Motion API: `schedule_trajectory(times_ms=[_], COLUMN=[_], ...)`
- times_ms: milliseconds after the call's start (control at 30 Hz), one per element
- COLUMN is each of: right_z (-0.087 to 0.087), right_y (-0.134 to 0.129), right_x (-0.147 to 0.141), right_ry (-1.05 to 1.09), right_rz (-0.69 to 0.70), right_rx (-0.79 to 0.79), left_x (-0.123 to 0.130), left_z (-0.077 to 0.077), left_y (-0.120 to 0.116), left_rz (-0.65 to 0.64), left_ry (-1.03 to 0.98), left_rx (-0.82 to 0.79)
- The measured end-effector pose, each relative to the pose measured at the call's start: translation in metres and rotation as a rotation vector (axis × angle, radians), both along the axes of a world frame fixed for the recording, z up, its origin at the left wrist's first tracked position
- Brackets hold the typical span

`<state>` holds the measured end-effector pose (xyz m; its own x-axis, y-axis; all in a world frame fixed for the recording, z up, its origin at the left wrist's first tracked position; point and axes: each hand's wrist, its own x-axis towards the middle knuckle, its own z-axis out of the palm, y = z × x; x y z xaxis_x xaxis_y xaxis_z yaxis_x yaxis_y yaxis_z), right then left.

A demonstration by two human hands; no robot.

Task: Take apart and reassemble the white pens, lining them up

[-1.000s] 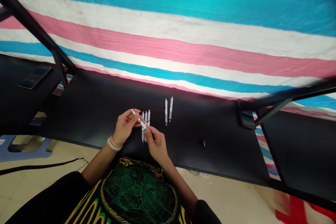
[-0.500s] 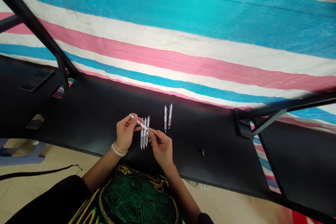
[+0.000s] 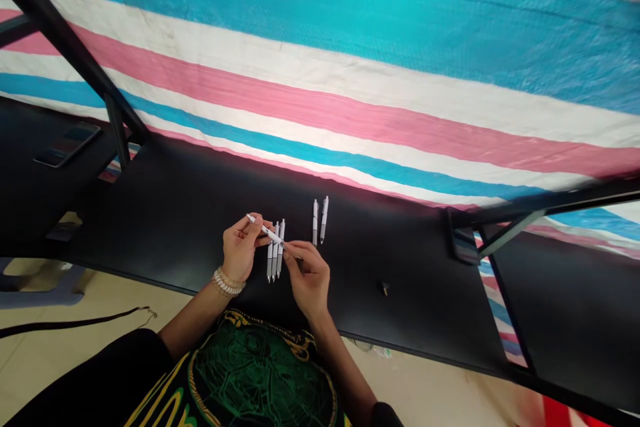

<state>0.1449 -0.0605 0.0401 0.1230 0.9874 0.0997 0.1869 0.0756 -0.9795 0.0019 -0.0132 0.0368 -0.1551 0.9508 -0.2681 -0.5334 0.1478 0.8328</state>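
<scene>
White pen (image 3: 273, 235) up over blk tabletop (image 3: 190, 200), slanting w/ top end to upper L, partly hiding three pens (image 3: 275, 261) lying side by side beneath. Close to near edge, btwn hands and printed shirt (image 3: 263, 367); bounded on far side by striped sheet (image 3: 350, 113). Wide stretch of surface to L, out to frame post (image 3: 65, 33), w/ phone (image 3: 69, 144) past it on neighboring surface. Room to R too, beyond two pens (image 3: 315, 217) near R fingers, interrupted by small dark bit (image 3: 385, 289) farther R, too small to ID. Pinched near top by L hand (image 3: 240, 250), w/ thumb over it, fingers reaching R behind, and bracelet (image 3: 229, 282) at wrist. Gripped at lower end by R hand (image 3: 310, 280), thumb & index tips together, other fingers curled, wrist angled up-L. Both forearms slanting in from near side, elbows apart.
</scene>
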Motion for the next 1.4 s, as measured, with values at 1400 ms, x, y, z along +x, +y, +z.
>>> schedule_trajectory(times_ms=[1400], right_z=[-0.003], right_y=[-0.003], right_x=[0.007], right_ry=[-0.367], right_rz=[0.027], right_rx=[0.092], left_x=[0.013], left_z=[-0.013], left_y=[-0.010], left_rz=[-0.072], left_ry=[-0.055], left_rx=[-0.072])
